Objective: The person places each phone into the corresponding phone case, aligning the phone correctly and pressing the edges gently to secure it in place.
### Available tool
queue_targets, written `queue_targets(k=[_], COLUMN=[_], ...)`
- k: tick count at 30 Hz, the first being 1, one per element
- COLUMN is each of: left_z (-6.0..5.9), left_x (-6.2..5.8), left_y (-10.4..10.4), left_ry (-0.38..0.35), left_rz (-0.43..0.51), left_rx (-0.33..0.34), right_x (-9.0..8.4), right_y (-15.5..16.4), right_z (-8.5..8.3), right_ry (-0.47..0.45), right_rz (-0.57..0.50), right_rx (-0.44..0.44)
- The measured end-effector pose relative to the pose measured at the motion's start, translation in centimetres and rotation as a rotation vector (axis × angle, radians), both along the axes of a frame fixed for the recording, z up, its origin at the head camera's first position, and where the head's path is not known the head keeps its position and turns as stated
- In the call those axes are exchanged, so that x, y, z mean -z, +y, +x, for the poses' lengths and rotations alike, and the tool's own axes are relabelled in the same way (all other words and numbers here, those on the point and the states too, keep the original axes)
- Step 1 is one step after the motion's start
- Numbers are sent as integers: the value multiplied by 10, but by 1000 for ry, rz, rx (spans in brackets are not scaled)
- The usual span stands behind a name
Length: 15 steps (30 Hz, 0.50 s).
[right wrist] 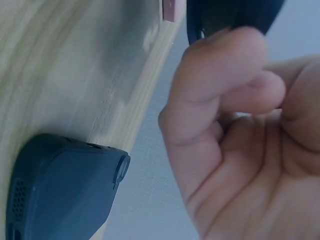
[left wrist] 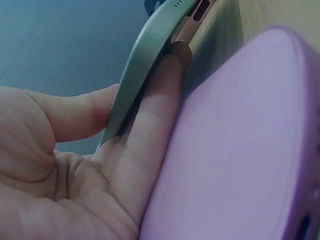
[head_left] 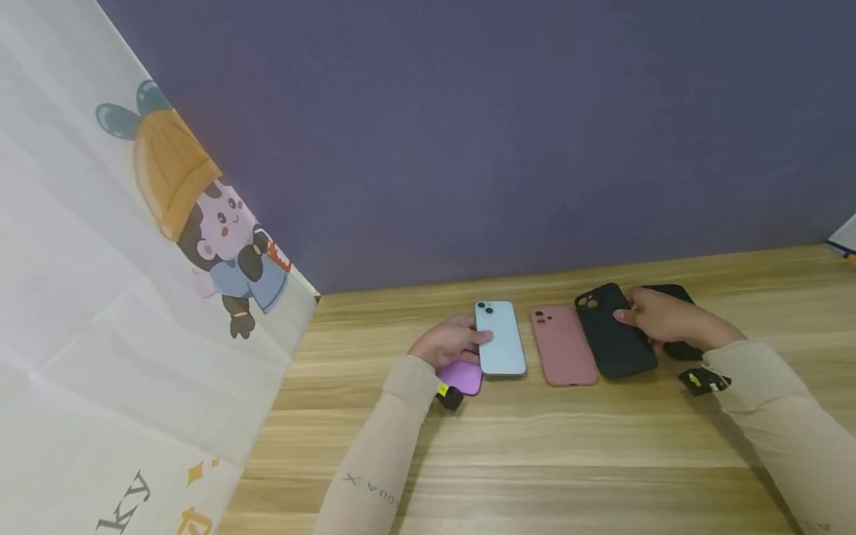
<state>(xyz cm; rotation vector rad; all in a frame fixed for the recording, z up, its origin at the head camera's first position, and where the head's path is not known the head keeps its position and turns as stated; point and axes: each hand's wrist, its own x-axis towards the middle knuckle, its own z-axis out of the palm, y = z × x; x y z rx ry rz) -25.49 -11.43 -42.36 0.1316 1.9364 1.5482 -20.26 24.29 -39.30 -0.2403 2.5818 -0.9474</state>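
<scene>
My left hand (head_left: 478,336) grips a light blue phone (head_left: 500,340) by its left edge, back side up on the wooden table (head_left: 535,446). In the left wrist view the phone's metal edge (left wrist: 145,65) is pinched between thumb and fingers (left wrist: 150,130). A purple case (head_left: 463,377) lies under that hand, close beside it (left wrist: 240,150). My right hand (head_left: 628,312) holds the right edge of a black case (head_left: 611,334), with fingers curled at the case (right wrist: 235,12). A pink case (head_left: 563,345) lies between phone and black case.
A second dark case (head_left: 675,321) lies partly under my right hand, seen large in the right wrist view (right wrist: 60,195). A white cloth with a cartoon figure (head_left: 134,297) covers the left. A purple wall (head_left: 501,134) stands behind the table.
</scene>
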Motion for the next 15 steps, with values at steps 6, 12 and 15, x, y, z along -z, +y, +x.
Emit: queue_targets(k=[6, 12, 15], left_z=[0, 3, 5], left_x=[-1, -3, -3], left_y=[0, -1, -1], left_ry=[1, 16, 27], left_rz=[19, 7, -1], left_rx=[-2, -1, 5], right_x=[-1, -1, 0], right_y=[1, -2, -3], right_z=[-1, 1, 3], right_ry=[63, 77, 97], right_rz=[-8, -55, -79], right_rx=[19, 37, 53])
